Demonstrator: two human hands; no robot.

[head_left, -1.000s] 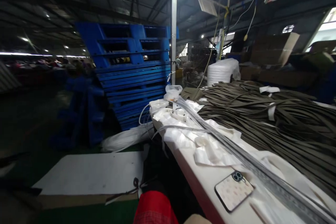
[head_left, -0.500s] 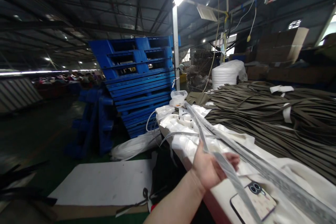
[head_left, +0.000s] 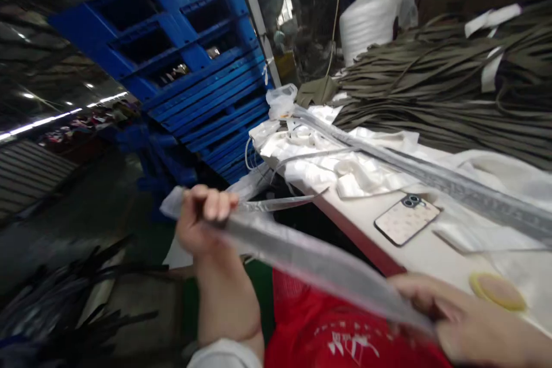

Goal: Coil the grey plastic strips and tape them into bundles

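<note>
Grey strip (head_left: 306,253) is apparently being straightened | clasped by left hand (head_left: 202,218), pinched by right hand (head_left: 451,313) | steady tension likely required

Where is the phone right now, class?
In the head view, the phone lies right of centre on the white tabletop, between the crumpled white material and the person's right hand.

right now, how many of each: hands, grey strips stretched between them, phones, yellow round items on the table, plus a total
Left hand and right hand: 2
Grey strip between them: 1
Phone: 1
Yellow round item: 1
Total: 5
</note>
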